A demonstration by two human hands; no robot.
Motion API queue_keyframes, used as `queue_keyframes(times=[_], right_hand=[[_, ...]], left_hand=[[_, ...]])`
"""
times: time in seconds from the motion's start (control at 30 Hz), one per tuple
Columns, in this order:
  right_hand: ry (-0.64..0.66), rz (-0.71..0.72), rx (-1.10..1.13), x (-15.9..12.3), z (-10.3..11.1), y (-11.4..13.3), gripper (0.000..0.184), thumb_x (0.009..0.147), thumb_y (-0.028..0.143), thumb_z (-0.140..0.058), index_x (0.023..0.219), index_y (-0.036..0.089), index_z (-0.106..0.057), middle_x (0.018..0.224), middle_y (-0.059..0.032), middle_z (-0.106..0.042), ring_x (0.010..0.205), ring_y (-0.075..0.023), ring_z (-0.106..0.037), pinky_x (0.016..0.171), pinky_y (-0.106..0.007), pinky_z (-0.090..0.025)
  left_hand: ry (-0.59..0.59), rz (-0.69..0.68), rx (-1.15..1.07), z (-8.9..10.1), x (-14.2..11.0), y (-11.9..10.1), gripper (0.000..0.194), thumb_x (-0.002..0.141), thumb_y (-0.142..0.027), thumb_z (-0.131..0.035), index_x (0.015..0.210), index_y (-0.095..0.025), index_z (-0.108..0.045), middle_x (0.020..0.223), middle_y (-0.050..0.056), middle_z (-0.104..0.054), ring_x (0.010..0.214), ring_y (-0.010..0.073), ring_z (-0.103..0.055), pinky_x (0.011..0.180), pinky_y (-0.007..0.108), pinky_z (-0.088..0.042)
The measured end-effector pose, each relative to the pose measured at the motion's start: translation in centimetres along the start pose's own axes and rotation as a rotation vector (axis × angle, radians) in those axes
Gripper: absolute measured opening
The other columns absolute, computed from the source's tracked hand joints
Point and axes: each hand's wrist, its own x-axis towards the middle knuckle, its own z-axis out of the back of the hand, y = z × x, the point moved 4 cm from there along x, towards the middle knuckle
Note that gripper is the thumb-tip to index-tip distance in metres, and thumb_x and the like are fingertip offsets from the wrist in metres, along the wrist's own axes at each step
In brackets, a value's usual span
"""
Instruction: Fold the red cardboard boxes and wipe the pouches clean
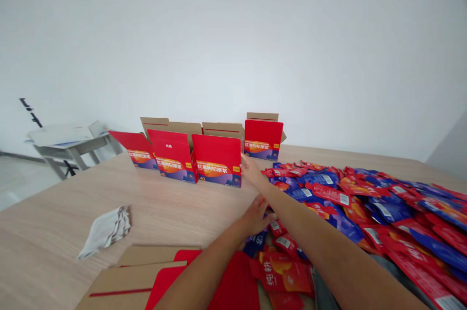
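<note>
in the head view, the right hand [250, 169] reaches the right edge of a red carton [217, 161] on the table [153, 208], printed "红黑枸杞原浆" and "40"; whether its fingers pinch, i cannot tell. the left hand [255, 217], fingers loosely spread, is at the pouches [286, 273], one reading "纯耕".

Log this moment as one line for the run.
right hand: at right edge of open box | left hand: at loose pouches | other boxes: standing, lids raised | cloth: on table
</note>
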Motion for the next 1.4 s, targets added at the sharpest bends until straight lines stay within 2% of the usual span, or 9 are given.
queue_keyframes(times=[0.13, 0.3, 0.53, 0.7, 0.87, 1.0, 1.17, 1.27, 1.4], right_hand=[[-0.011, -0.119, 0.051, -2.6, 2.5, 0.8, 0.067, 0.072, 0.014, -0.048, 0.137, 0.019, -0.033, 0.13, -0.0133, -0.049, 0.097, -0.0199, -0.059, 0.086, -0.038, -0.047], [0.09, -0.221, 0.088, -10.3, 6.6, 3.0, 0.041, 0.072, 0.017, -0.052, 0.113, 0.017, -0.056, 0.113, -0.0106, -0.06, 0.099, -0.0224, -0.058, 0.088, -0.04, -0.045], [0.365, -0.273, 0.146, -25.6, 8.2, 10.9, 0.02, 0.073, 0.02, -0.055, 0.088, 0.025, -0.067, 0.088, -0.0033, -0.068, 0.084, -0.0228, -0.063, 0.076, -0.04, -0.049], [0.436, -0.698, 0.413, -33.4, 5.3, 13.1, 0.031, 0.062, 0.019, -0.063, 0.091, 0.03, -0.065, 0.083, -0.0006, -0.067, 0.073, -0.0224, -0.062, 0.066, -0.037, -0.049], [0.374, -1.015, 0.705, -34.6, 3.4, 13.0, 0.029, 0.06, 0.029, -0.062, 0.088, 0.028, -0.058, 0.076, 0.0021, -0.064, 0.061, -0.0168, -0.061, 0.055, -0.033, -0.05], [0.414, -0.975, 0.767, -34.7, 2.4, 13.8, 0.015, 0.054, 0.029, -0.065, 0.067, 0.026, -0.058, 0.054, 0.0066, -0.059, 0.046, -0.0138, -0.054, 0.043, -0.025, -0.043], [0.331, -0.808, 0.946, -34.1, 1.7, 16.7, 0.019, 0.052, 0.04, -0.069, 0.061, 0.027, -0.058, 0.057, 0.0071, -0.062, 0.061, -0.019, -0.062, 0.06, -0.033, -0.049], [0.195, -0.703, 1.029, -32.4, 4.7, 18.0, 0.031, 0.061, 0.05, -0.066, 0.083, 0.029, -0.062, 0.074, 0.0033, -0.068, 0.077, -0.0229, -0.065, 0.066, -0.036, -0.05], [-0.067, -0.505, 0.899, -30.0, 13.7, 17.6, 0.035, 0.074, 0.045, -0.061, 0.103, 0.025, -0.061, 0.096, -0.002, -0.069, 0.093, -0.0229, -0.062, 0.077, -0.036, -0.05]], left_hand=[[0.063, 0.151, 0.066, 2.7, -7.5, -0.1, 0.066, 0.085, -0.053, -0.037, 0.142, -0.02, -0.027, 0.151, 0.01, -0.021, 0.138, 0.0253, -0.017, 0.112, 0.041, -0.02], [-0.041, 0.2, 0.178, 4.7, -14.9, -0.7, 0.049, 0.086, -0.04, -0.041, 0.129, -0.016, -0.045, 0.131, 0.014, -0.048, 0.124, 0.0233, -0.041, 0.106, 0.038, -0.03], [-0.291, 0.179, 0.463, 3.8, -17.3, -1.3, 0.026, 0.081, -0.04, -0.053, 0.094, -0.018, -0.056, 0.098, 0.008, -0.054, 0.099, 0.0237, -0.048, 0.092, 0.04, -0.04], [-0.286, 0.118, 0.629, 3.3, -17.2, -2.6, 0.024, 0.088, -0.036, -0.042, 0.085, -0.017, -0.055, 0.091, 0.008, -0.055, 0.092, 0.0228, -0.05, 0.087, 0.037, -0.041], [-0.261, 0.214, 0.712, 3.2, -16.9, -3.2, 0.033, 0.091, -0.037, -0.032, 0.081, -0.016, -0.056, 0.087, 0.009, -0.059, 0.089, 0.0217, -0.054, 0.085, 0.034, -0.041], [-0.276, 0.284, 0.679, 3.1, -16.4, -4.6, 0.042, 0.092, -0.039, -0.027, 0.075, -0.016, -0.058, 0.079, 0.01, -0.062, 0.081, 0.0214, -0.058, 0.077, 0.032, -0.042], [-0.321, 0.241, 0.721, 5.3, -14.8, -9.5, 0.048, 0.093, -0.041, -0.023, 0.067, -0.017, -0.056, 0.074, 0.01, -0.061, 0.076, 0.0225, -0.058, 0.072, 0.033, -0.042], [-0.422, 0.113, 0.688, 9.0, -14.2, -14.8, 0.043, 0.092, -0.042, -0.026, 0.07, -0.018, -0.054, 0.073, 0.007, -0.059, 0.076, 0.0213, -0.057, 0.072, 0.032, -0.043], [-0.8, -0.137, 0.648, 15.2, -16.4, -22.6, 0.027, 0.088, -0.042, -0.04, 0.092, -0.019, -0.055, 0.094, 0.005, -0.059, 0.096, 0.0212, -0.053, 0.09, 0.036, -0.04]])
